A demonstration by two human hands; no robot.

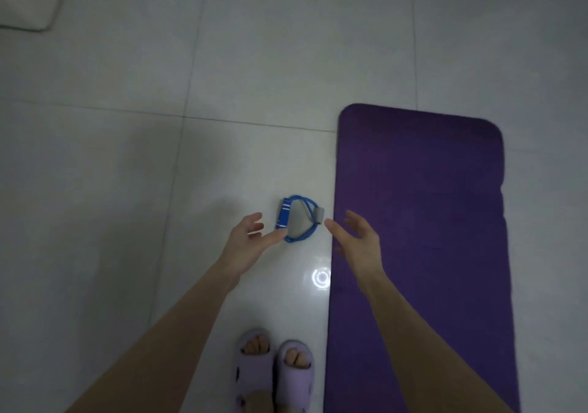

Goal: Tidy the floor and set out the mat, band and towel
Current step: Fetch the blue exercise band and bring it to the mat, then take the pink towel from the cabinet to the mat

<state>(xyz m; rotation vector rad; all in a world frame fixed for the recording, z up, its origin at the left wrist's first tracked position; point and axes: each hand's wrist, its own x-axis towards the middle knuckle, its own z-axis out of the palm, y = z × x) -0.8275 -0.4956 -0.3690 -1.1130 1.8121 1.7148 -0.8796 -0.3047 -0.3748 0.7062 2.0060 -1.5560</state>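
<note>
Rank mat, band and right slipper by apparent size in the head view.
1. purple mat, largest by far.
2 and 3. right slipper and blue band look about alike; the slipper is nearer the camera and cropped, so unranked.

A single wide-angle head view looks steeply down and forward at the floor (127, 164) from well above, with slippers (275, 373) at its bottom edge and the mat (420, 221) at right.

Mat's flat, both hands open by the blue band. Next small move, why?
Probably close the left hand and right hand on the band: it lies bunched on the tile beside the mat, unheld, between both open hands.
</note>
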